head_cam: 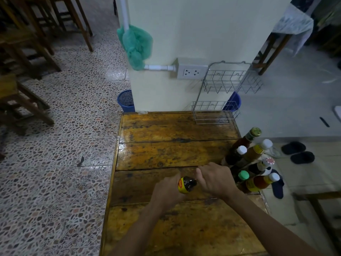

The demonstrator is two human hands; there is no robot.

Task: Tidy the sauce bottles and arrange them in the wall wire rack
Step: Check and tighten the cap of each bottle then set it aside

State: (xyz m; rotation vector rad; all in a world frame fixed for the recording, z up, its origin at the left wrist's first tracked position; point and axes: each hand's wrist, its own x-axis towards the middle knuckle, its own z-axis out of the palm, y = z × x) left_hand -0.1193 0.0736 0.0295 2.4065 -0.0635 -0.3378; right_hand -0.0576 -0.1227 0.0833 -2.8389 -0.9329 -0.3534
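- My left hand [167, 193] grips a dark sauce bottle [186, 184], tilted, above the wooden table [166, 145].
- My right hand [215, 179] curls round its cap end; the cap is hidden.
- I judge: seat the cap firmly first.
- The empty wire rack [231, 81] hangs well beyond both hands.

a small eatery is showing here: wooden tables [171, 145] and stools [24, 100] standing on terrazzo floor [73, 145], sauce bottles [252, 163] crowding the table's right edge.
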